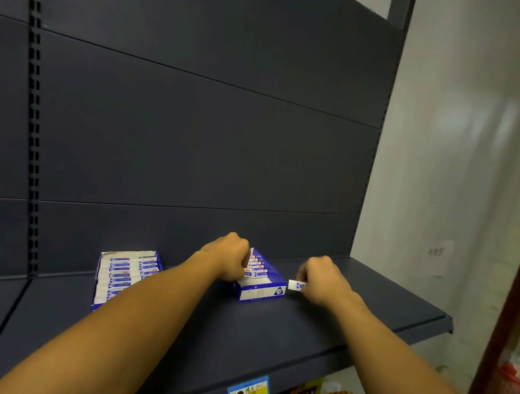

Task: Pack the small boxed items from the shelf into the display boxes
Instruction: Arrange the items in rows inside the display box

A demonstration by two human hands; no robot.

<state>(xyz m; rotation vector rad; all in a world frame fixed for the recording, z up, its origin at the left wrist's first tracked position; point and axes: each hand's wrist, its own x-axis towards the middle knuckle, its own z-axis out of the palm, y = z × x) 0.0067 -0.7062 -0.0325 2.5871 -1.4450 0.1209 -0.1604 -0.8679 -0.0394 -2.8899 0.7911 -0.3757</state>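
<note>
Pinching one small box [296, 285] with right hand [323, 283], left hand [228, 256] curled inside one of two display boxes [260, 282], dark shelf [371, 303].

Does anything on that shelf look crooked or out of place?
Slightly. The display box under the left hand sits skewed to the shelf edge, and the full display box beside it is angled too. The right hand pinches one small boxed item.
</note>
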